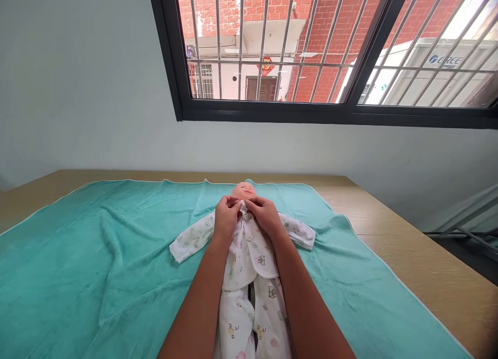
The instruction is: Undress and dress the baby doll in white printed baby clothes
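Note:
A baby doll point(244, 190) lies on its back, head toward the wall, dressed in a white printed jacket point(241, 260) and matching trousers point(235, 322). At the neck, my left hand point(226, 213) pinches the jacket's collar edge. Opposite it, my right hand point(265, 213) has its fingers closed on the other side of the collar, near the front opening. The fingertips of both hands are close together just below the doll's chin. Both sleeves stretch out to the sides. The jacket's lower front hangs apart over the trousers.
A turquoise blanket point(128, 276) with some folds lies under the doll, spread over a wooden table point(420, 265). Behind the table stands a pale wall point(97, 99) with a black-framed, barred window point(264, 112). Dark bars or tubing point(474, 239) show beyond the table's right edge.

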`<state>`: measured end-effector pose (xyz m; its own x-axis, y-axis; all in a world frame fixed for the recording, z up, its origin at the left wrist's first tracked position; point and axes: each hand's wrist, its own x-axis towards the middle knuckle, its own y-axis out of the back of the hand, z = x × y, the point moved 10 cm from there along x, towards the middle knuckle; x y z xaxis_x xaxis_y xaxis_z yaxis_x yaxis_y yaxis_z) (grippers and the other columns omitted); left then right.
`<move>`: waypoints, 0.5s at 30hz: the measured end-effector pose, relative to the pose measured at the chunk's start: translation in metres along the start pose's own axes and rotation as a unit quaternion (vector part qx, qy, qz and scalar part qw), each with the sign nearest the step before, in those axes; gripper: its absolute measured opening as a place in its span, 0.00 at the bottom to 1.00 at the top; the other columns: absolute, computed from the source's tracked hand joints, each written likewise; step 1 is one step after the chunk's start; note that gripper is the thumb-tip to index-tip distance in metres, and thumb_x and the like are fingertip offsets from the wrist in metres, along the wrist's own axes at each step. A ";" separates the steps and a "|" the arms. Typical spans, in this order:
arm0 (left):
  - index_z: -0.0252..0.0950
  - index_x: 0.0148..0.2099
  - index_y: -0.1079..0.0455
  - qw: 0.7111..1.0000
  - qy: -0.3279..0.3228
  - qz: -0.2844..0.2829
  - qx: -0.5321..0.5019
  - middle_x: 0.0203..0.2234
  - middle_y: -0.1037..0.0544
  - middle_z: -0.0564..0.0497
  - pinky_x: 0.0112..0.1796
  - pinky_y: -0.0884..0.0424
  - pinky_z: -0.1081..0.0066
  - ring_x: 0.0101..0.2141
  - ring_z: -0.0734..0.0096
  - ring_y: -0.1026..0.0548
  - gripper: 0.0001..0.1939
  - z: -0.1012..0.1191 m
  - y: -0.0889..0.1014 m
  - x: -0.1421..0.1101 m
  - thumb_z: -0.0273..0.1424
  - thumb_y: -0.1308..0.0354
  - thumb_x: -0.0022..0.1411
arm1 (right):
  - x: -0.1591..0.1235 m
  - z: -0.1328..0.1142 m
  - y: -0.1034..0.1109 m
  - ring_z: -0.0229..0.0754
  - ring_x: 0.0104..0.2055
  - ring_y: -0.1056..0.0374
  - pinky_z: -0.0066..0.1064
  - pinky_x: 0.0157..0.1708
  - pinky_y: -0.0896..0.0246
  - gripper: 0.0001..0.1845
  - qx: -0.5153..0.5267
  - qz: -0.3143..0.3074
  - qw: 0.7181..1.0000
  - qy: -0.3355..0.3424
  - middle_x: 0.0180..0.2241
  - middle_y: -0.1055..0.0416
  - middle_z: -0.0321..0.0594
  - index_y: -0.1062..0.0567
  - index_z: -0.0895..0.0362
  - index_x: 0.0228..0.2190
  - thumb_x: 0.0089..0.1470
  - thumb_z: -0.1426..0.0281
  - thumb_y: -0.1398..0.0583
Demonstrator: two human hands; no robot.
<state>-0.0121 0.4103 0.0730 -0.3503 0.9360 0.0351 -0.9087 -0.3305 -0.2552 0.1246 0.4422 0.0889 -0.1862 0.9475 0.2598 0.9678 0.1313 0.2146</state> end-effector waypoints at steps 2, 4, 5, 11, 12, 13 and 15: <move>0.34 0.37 0.35 1.000 -0.007 -0.013 0.001 0.27 0.26 0.53 0.29 0.33 0.74 0.27 0.76 0.28 0.15 0.001 -0.003 0.000 0.31 0.36 0.47 | 0.002 0.006 0.003 0.37 0.29 0.36 0.28 0.31 0.42 0.14 -0.005 0.016 1.000 -0.017 0.25 0.28 0.36 0.23 0.59 0.26 0.50 0.60 0.41; 0.34 0.38 0.34 1.000 -0.016 -0.024 0.011 0.27 0.26 0.53 0.31 0.32 0.73 0.28 0.75 0.28 0.15 0.002 -0.006 0.000 0.29 0.36 0.46 | 0.003 0.012 0.004 0.37 0.27 0.37 0.28 0.30 0.43 0.14 0.001 0.023 0.999 -0.036 0.24 0.28 0.35 0.24 0.59 0.26 0.48 0.60 0.40; 0.34 0.38 0.34 0.999 -0.022 -0.029 0.016 0.27 0.26 0.53 0.32 0.32 0.73 0.29 0.74 0.27 0.15 0.003 -0.007 0.000 0.27 0.36 0.45 | 0.003 0.014 0.004 0.37 0.27 0.37 0.28 0.30 0.43 0.14 0.009 0.024 0.999 -0.044 0.24 0.28 0.36 0.24 0.59 0.26 0.48 0.60 0.40; 0.34 0.39 0.32 0.997 -0.041 -0.044 0.048 0.31 0.23 0.51 0.36 0.31 0.72 0.34 0.71 0.26 0.15 0.007 -0.010 0.000 0.21 0.40 0.44 | -0.001 0.013 -0.002 0.39 0.31 0.34 0.28 0.33 0.41 0.11 0.068 -0.013 0.996 -0.055 0.28 0.26 0.36 0.24 0.58 0.28 0.45 0.62 0.38; 0.34 0.38 0.31 0.996 -0.046 -0.045 0.058 0.31 0.23 0.51 0.37 0.31 0.72 0.34 0.71 0.25 0.15 0.008 -0.010 0.000 0.21 0.41 0.44 | -0.001 0.013 -0.002 0.39 0.32 0.33 0.28 0.33 0.41 0.10 0.071 -0.017 0.996 -0.057 0.29 0.26 0.36 0.24 0.57 0.28 0.45 0.63 0.38; 0.34 0.38 0.31 0.995 -0.053 -0.047 0.067 0.31 0.23 0.51 0.38 0.31 0.72 0.34 0.71 0.25 0.15 0.009 -0.009 0.000 0.20 0.42 0.44 | -0.002 0.013 -0.002 0.39 0.32 0.33 0.29 0.34 0.40 0.09 0.068 -0.017 0.996 -0.058 0.29 0.25 0.36 0.23 0.57 0.28 0.45 0.64 0.38; 0.34 0.37 0.30 0.993 -0.064 -0.051 0.080 0.32 0.23 0.51 0.38 0.32 0.72 0.35 0.71 0.25 0.14 0.010 -0.009 0.001 0.18 0.44 0.45 | -0.003 0.011 -0.001 0.40 0.34 0.32 0.30 0.36 0.40 0.09 0.049 -0.017 0.997 -0.054 0.30 0.24 0.36 0.22 0.57 0.29 0.45 0.66 0.40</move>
<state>-0.0069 0.4127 0.0847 -0.2719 0.9456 0.1785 -0.9616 -0.2598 -0.0882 0.1263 0.4425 0.0779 -0.2046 0.9672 0.1506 0.9741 0.1862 0.1280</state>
